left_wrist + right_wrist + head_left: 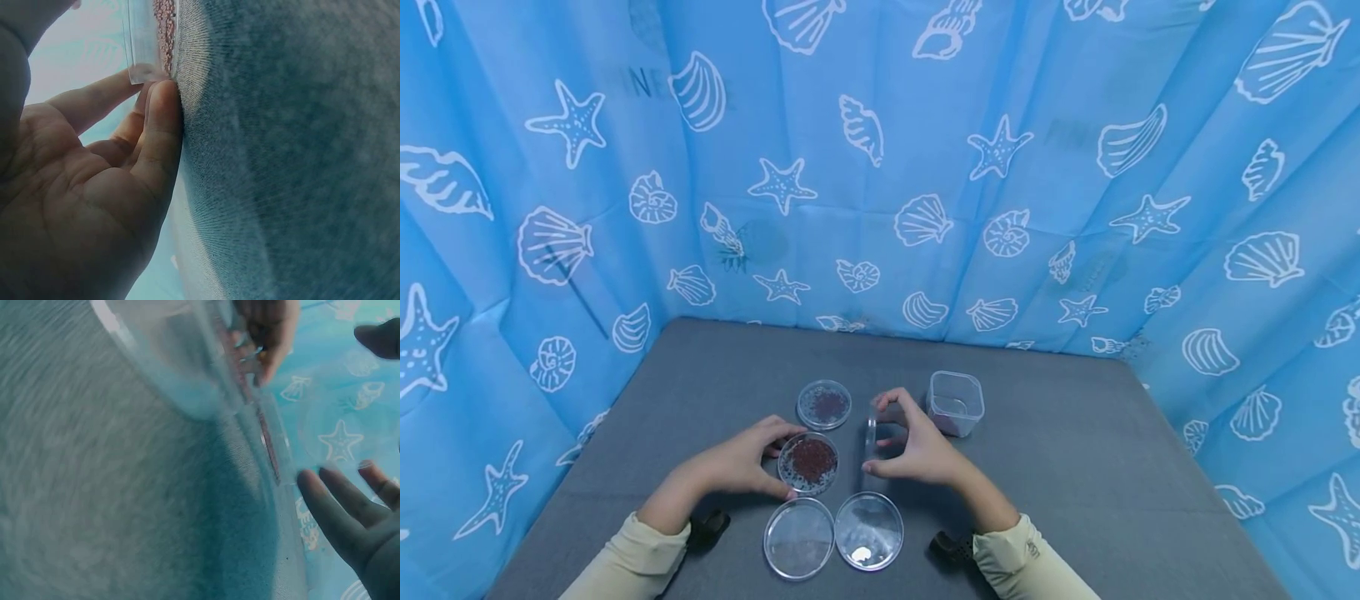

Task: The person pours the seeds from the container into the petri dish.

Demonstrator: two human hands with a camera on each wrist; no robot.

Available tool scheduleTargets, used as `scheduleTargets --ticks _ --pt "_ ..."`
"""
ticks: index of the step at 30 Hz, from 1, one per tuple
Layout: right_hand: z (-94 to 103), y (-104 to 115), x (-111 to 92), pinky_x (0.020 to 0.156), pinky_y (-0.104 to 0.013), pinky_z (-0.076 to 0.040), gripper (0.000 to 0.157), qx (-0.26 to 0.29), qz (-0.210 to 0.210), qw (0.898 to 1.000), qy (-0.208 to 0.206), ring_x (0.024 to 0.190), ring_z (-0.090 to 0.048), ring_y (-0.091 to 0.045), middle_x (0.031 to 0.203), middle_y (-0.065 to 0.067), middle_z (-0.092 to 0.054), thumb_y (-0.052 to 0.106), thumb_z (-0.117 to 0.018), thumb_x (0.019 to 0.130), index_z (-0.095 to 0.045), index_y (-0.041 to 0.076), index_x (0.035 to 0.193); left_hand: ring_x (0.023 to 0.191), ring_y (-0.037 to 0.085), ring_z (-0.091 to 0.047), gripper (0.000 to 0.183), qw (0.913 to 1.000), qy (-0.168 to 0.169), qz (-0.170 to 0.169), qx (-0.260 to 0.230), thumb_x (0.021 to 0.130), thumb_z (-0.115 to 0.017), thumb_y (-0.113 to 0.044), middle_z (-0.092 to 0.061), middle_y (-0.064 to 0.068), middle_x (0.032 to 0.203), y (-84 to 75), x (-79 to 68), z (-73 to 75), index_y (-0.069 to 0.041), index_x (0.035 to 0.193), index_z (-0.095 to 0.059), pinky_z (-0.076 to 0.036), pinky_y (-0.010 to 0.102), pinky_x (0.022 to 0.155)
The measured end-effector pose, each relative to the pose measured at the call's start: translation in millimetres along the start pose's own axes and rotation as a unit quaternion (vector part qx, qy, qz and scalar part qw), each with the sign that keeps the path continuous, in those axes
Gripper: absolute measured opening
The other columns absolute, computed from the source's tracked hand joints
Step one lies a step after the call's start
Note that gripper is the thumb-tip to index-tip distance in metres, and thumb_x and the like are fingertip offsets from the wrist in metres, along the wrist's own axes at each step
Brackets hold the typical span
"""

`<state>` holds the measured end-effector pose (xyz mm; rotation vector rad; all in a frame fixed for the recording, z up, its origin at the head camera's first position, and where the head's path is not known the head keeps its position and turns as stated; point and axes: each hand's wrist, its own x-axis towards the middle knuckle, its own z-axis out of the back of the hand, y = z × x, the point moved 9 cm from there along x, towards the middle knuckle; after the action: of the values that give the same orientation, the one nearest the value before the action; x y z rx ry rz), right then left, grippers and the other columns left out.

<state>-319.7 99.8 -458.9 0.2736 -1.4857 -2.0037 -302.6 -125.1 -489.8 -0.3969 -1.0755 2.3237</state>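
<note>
My left hand grips the sides of a clear round petri dish that lies on the table and holds reddish-brown granules. In the left wrist view, the thumb and fingertips meet the dish's wall beside the granules. To its right, my right hand pinches a clear round petri dish lid by its rim, tilted up nearly on edge above the table. That see-through disc is faint between thumb and fingers in the right wrist view. Behind the left hand's dish sits another petri dish with a thinner patch of dark granules.
Two clear round dish pieces lie side by side near the front, the right one catching a bright reflection. A clear square tub with some reddish content stands beyond my right hand. A blue shell-print curtain borders the grey table.
</note>
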Motion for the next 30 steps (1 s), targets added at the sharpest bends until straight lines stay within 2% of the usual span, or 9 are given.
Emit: scheduleTargets --ticks 5,9,12,16,23,30 --pt "-4.1 9 4 0.099 -0.049 -0.062 0.079 -0.1 0.053 0.994 -0.006 0.137 -0.058 -0.039 0.153 -0.016 -0.051 0.015 -0.094 0.079 -0.053 0.007 0.146 0.126 0.032 -0.06 0.091 1.0 0.001 0.007 -0.002 0.076 -0.097 -0.031 -0.055 0.014 0.138 1.7 0.3 0.3 -0.004 0.152 -0.054 -0.057 0.049 0.108" --pt "-11.7 12 7 0.101 -0.049 -0.062 0.065 -0.149 0.068 0.986 0.013 0.14 -0.055 -0.04 0.156 -0.016 -0.053 0.021 -0.095 0.08 -0.065 0.007 0.135 0.126 0.032 -0.06 0.091 0.9999 0.002 0.011 -0.004 0.076 -0.097 -0.031 -0.055 0.014 0.137 3.2 0.4 0.0 -0.005 0.152 -0.054 -0.056 0.051 0.108" --pt "-17.7 11 10 0.102 -0.05 -0.061 0.056 -0.171 0.062 0.983 0.032 0.142 -0.055 -0.041 0.157 -0.016 -0.053 0.025 -0.095 0.081 -0.07 0.005 0.126 0.126 0.032 -0.06 0.091 0.9999 0.003 0.012 -0.004 0.076 -0.096 -0.031 -0.055 0.014 0.137 3.6 0.1 -0.1 -0.005 0.152 -0.054 -0.056 0.052 0.108" --pt "-25.2 9 14 0.104 -0.048 -0.06 0.051 -0.2 0.048 0.977 0.053 0.146 -0.054 -0.034 0.158 -0.011 -0.056 0.027 -0.095 0.081 -0.074 0.006 0.122 0.127 0.031 -0.059 0.09 0.9999 0.006 0.012 -0.004 0.078 -0.096 -0.032 -0.055 0.014 0.138 3.2 -0.2 -0.4 -0.005 0.152 -0.054 -0.056 0.049 0.109" --pt "-38.2 12 21 0.119 -0.046 -0.049 0.036 -0.238 0.062 0.966 0.08 0.147 -0.054 -0.028 0.153 -0.01 -0.061 0.027 -0.096 0.079 -0.077 0.009 0.104 0.131 0.035 -0.058 0.089 0.9996 0.011 0.022 -0.01 0.08 -0.095 -0.031 -0.053 0.014 0.141 4.3 -0.1 -0.9 -0.004 0.153 -0.052 -0.055 0.051 0.11" --pt "-47.8 14 25 0.117 -0.043 -0.051 0.031 -0.243 0.074 0.962 0.099 0.14 -0.06 -0.027 0.145 -0.01 -0.068 0.026 -0.096 0.08 -0.078 0.009 0.099 0.131 0.033 -0.058 0.089 0.9996 0.01 0.025 -0.011 0.079 -0.095 -0.03 -0.053 0.014 0.141 4.2 -0.2 -0.2 -0.004 0.153 -0.052 -0.055 0.05 0.11"
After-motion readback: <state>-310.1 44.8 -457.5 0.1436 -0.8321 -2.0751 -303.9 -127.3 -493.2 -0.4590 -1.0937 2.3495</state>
